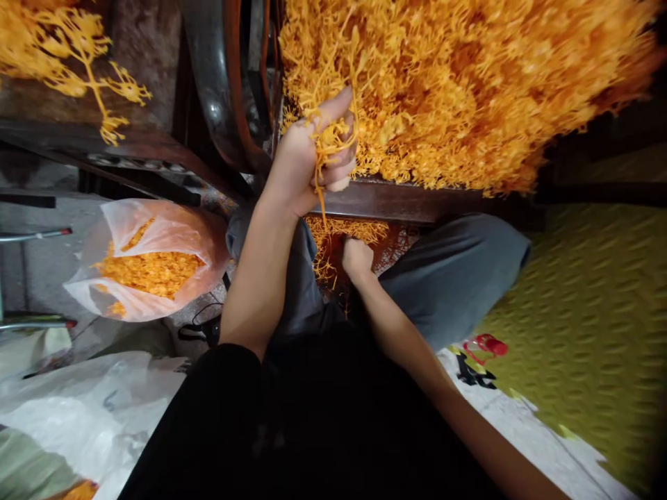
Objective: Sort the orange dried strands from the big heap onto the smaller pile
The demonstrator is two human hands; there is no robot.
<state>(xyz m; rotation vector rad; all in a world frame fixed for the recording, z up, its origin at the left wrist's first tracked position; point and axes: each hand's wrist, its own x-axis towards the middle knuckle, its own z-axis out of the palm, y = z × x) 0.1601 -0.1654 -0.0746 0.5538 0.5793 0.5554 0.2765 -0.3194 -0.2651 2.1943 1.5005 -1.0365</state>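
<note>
Head view, looking down over a seated person's lap. Left hand raised at the edge of a large heap of orange stringy fungus; fingers curled shut around a small tuft of orange strands, a few strands trailing below the fist. The heap lies on a dark metal ledge, filling the upper right of the view. Right hand lower, between the knees, closed into a fist just beside loose orange bits under the ledge; cannot tell what it grips, if anything. At left on the floor, an open clear plastic bag partly filled with the same orange material. Grey trousers on both legs. Yellow-green textured mat at right, with a red clip near its edge.
</note>
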